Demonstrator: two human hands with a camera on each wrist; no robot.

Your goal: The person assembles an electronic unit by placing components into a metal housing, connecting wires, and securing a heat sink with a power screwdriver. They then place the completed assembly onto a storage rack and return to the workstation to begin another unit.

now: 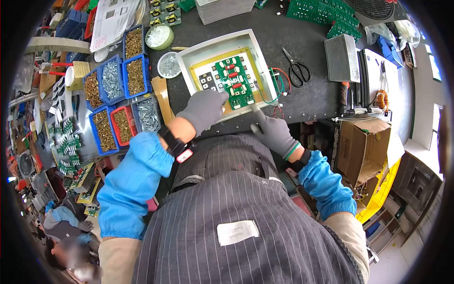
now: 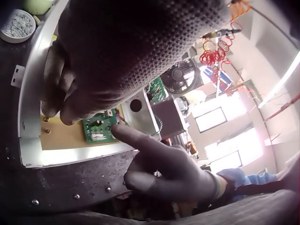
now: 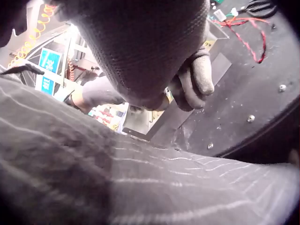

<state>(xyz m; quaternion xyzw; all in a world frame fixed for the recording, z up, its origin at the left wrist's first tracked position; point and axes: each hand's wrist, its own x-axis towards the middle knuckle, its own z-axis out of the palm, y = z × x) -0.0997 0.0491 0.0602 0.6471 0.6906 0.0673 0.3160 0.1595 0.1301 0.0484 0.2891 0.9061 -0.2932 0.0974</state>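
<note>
We are examining the green circuit board [image 1: 235, 81], which is lying flat on a yellowish panel inside the shallow white metal tray [image 1: 201, 47] near the front edge of the dark bench [image 1: 312, 102]. We are judging the board to be light, stiff and fragile: red and black components are standing proud of its face, so any hold belongs on its bare edges, not on the parts. The tray looks rigid and heavier, best taken by its raised rim. Thin red and green wires [image 1: 279, 78] are trailing from the tray's right side and could snag if the tray is shifted.

The left hand [image 1: 203, 110], gloved in grey, is resting over the tray's near-left corner with fingers bent down onto the panel beside the board; we cannot tell whether it is pinching anything. The right hand [image 1: 272, 130], also gloved, is extending its forefinger to the board's near corner, the other fingers curled and holding nothing.

Further out, scissors [image 1: 297, 68] are lying right of the tray, and blue bins of screws [image 1: 113, 83] are standing to its left.
</note>
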